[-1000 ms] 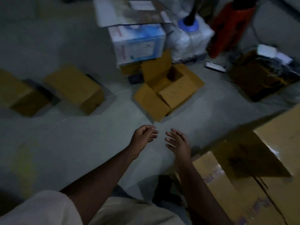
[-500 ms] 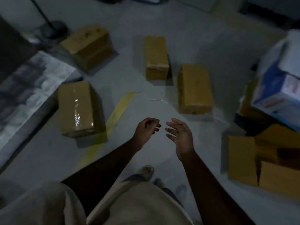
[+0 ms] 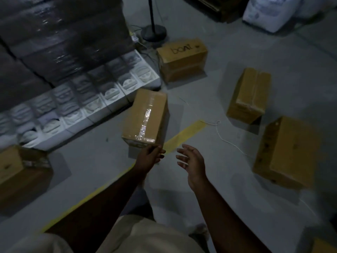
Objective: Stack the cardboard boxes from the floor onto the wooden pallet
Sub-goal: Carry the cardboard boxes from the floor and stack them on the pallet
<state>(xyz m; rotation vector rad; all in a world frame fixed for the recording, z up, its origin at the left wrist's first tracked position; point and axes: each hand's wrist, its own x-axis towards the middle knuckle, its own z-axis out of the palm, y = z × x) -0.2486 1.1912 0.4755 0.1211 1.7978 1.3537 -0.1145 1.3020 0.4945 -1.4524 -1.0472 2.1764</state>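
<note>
Grey concrete floor (image 3: 209,99) in dim light, w/ a yellow tape line (image 3: 184,136) running diagonally across it. Five cardboard boxes lie on it, well apart from each other: the taped box (image 3: 145,117) straight ahead, the box with handwriting (image 3: 182,59) behind it near a black stand base (image 3: 154,32), the tilted box (image 3: 249,95) to the right, the big box (image 3: 286,152) at far right, and one more box (image 3: 12,165) at the left edge. A white string (image 3: 222,136) lies between the tape line and the right boxes.

Left hand (image 3: 148,157) is loosely curled, its fingers just at the near bottom corner of the taped box; it seems not to hold anything, but the light is poor so contact is hard to tell. Right hand (image 3: 192,161) is open w/ fingers spread, holding nothing, just beside the left.

Wooden pallet is not in view. The wrapped stack (image 3: 60,39) at left stands on white trays (image 3: 87,106), not the target as far as I see.

Progress: at least five boxes are not yet moved, so most of the work is left. Next is prob. gripping the taped box on both sides.
</note>
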